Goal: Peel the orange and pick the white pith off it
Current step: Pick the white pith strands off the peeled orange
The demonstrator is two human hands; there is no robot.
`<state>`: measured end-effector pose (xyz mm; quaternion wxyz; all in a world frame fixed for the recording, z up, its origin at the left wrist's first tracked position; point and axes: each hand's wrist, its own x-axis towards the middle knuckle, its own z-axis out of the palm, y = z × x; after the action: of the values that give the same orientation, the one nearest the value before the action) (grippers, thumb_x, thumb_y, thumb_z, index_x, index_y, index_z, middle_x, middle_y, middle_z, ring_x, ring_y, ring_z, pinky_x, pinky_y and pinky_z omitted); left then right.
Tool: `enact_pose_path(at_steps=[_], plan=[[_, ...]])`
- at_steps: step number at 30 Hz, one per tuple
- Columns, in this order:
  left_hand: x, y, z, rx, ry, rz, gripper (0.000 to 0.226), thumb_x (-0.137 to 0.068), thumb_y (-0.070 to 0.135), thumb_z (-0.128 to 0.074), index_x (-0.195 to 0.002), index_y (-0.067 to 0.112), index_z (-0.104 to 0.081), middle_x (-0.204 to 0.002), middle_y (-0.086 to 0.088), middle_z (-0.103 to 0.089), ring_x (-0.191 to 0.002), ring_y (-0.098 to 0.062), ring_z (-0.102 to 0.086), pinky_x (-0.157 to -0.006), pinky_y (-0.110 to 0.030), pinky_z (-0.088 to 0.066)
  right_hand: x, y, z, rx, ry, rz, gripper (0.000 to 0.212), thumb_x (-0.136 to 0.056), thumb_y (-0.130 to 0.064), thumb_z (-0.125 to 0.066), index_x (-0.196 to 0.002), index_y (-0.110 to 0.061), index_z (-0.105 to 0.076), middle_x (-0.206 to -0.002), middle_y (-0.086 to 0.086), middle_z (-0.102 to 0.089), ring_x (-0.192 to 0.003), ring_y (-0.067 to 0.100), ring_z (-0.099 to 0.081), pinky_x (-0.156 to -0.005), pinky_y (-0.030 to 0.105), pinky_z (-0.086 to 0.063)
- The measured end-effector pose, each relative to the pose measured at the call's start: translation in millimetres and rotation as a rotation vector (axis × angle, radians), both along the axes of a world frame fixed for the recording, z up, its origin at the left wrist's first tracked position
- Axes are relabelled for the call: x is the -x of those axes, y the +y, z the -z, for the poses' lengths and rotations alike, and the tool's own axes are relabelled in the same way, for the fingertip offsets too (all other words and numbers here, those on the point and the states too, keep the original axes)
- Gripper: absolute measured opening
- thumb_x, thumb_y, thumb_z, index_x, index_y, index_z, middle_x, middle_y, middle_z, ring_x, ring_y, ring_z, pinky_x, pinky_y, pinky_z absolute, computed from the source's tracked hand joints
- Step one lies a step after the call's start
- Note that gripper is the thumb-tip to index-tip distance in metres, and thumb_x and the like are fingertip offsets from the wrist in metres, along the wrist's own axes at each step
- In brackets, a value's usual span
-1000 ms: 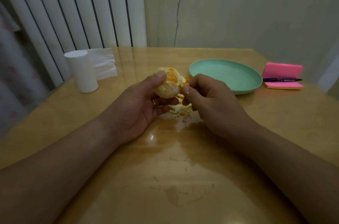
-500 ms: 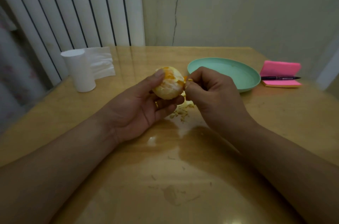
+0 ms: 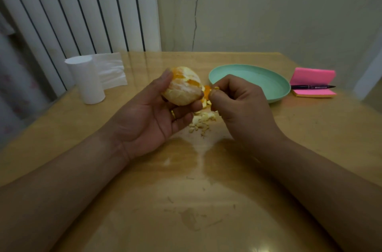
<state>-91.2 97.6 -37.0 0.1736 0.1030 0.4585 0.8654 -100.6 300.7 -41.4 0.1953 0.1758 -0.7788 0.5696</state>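
Well, the peeling looks nearly finished. The orange (image 3: 183, 86) sits up off the table (image 3: 206, 189) in the left hand (image 3: 153, 119), with the thumb over its top and the fingers curled under it. Almost all the rind is off. What shows is pale, pith-coated flesh with a few bright orange patches where it is picked clean. The right hand (image 3: 237, 105) is just beside the fruit, its fingers curled in, thumb and forefinger pinching a small scrap (image 3: 215, 88) at the orange's right edge. Whether that scrap is torn free or attached I cannot tell. Below the hands a heap of peel and pith bits (image 3: 201, 120) lies on the tabletop, not in the green plate (image 3: 258, 80) nearby. I'd judge the skin done and the pith perhaps half gone: most of the side facing me is white, and the far side is hidden.
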Motion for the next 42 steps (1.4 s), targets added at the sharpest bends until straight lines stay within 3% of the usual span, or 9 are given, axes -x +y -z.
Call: enact_pose_path(at_steps=[3, 6, 9, 14, 17, 28, 32, 39, 42], plan=[[0.2, -1.4, -2.5, -0.018, -0.016, -0.021, 0.061, -0.097, 0.051, -0.059, -0.137, 0.004, -0.063, -0.123, -0.017, -0.073, -0.092, -0.020, -0.074, -0.074, -0.027, -0.062, 10.8, 7.7, 2.4, -0.064, -0.022, 0.070, 0.014, -0.096, -0.018, -0.068, -0.084, -0.012, -0.070, -0.077, 0.015, -0.068, -0.066, 0.020, -0.057, -0.064, 0.042, -0.050], [2.3, -1.1, -0.2, 0.017, -0.033, -0.069, 0.063, -0.099, 0.044, -0.061, -0.146, 0.002, -0.057, -0.131, -0.024, -0.070, -0.094, -0.022, -0.074, -0.071, -0.027, -0.062, 14.2, 11.0, 6.3, -0.450, -0.067, 0.059, 0.013, -0.104, -0.028, -0.063, -0.100, -0.023, -0.074, -0.088, -0.006, -0.073, -0.080, 0.009, -0.066, -0.075, 0.036, -0.056], [3.3, 0.4, 0.4, 0.045, -0.032, -0.114, 0.058, -0.099, 0.038, -0.063, -0.146, 0.005, -0.056, -0.137, -0.024, -0.067, -0.098, -0.025, -0.073, -0.071, -0.027, -0.062, 13.8, 9.2, 7.3, -0.647, -0.036, 0.077, 0.017, -0.106, -0.029, -0.058, -0.118, -0.030, -0.071, -0.102, -0.010, -0.073, -0.093, 0.012, -0.066, -0.083, 0.038, -0.056], [2.0, 4.4, -1.8, -0.034, -0.107, -0.138, 0.052, -0.096, 0.027, -0.067, -0.140, 0.002, -0.059, -0.135, -0.027, -0.068, -0.117, -0.038, -0.073, -0.088, -0.036, -0.065, 12.0, 10.5, 2.3, -0.737, 0.035, 0.128, 0.020, -0.102, -0.044, -0.063, -0.092, -0.028, -0.069, -0.079, -0.010, -0.068, -0.074, 0.013, -0.062, -0.069, 0.044, -0.056], [2.9, 4.1, -1.7, -0.064, -0.139, -0.137, 0.054, -0.096, 0.027, -0.067, -0.141, 0.000, -0.057, -0.135, -0.029, -0.068, -0.122, -0.042, -0.070, -0.093, -0.041, -0.063, 10.3, 7.6, 2.1, -0.686, 0.046, 0.135, 0.011, -0.100, -0.040, -0.066, -0.095, -0.030, -0.066, -0.079, -0.012, -0.065, -0.075, 0.012, -0.061, -0.068, 0.041, -0.055], [5.6, 0.0, 2.1, 0.032, -0.099, -0.107, 0.060, -0.099, 0.043, -0.064, -0.144, 0.005, -0.058, -0.139, -0.024, -0.068, -0.092, -0.022, -0.070, -0.067, -0.025, -0.060, 8.9, 6.3, 0.2, -0.692, 0.020, 0.118, 0.013, -0.100, -0.042, -0.065, -0.094, -0.031, -0.061, -0.079, -0.011, -0.064, -0.074, 0.011, -0.060, -0.067, 0.041, -0.054], [8.2, -4.7, 5.4, 0.022, -0.043, -0.074, 0.059, -0.098, 0.034, -0.068, -0.147, 0.005, -0.056, -0.150, -0.027, -0.057, -0.097, -0.025, -0.070, -0.074, -0.028, -0.061, 6.8, 6.0, 1.9, -0.681, 0.029, 0.114, 0.013, -0.102, -0.039, -0.062, -0.093, -0.030, -0.063, -0.076, -0.010, -0.064, -0.071, 0.012, -0.061, -0.067, 0.045, -0.056], [10.1, -4.9, 7.3, 0.074, 0.032, -0.084, 0.060, -0.091, 0.026, -0.069, -0.145, 0.003, -0.059, -0.131, -0.016, -0.070, -0.102, -0.023, -0.071, -0.081, -0.027, -0.061, 0.7, 3.8, -4.8, -0.320, 0.169, 0.103, 0.001, -0.099, -0.029, -0.068, -0.100, -0.028, -0.067, -0.080, -0.012, -0.066, -0.075, 0.011, -0.062, -0.070, 0.047, -0.055], [11.4, -5.4, 9.0, 0.110, 0.080, -0.108, 0.061, -0.092, 0.025, -0.070, -0.148, 0.004, -0.056, -0.131, -0.012, -0.070, -0.113, -0.023, -0.069, -0.092, -0.029, -0.061, -5.1, 0.9, -8.1, -0.310, 0.260, 0.094, 0.014, -0.097, -0.033, -0.071, -0.108, -0.026, -0.069, -0.086, -0.015, -0.065, -0.076, 0.013, -0.062, -0.068, 0.042, -0.055]])
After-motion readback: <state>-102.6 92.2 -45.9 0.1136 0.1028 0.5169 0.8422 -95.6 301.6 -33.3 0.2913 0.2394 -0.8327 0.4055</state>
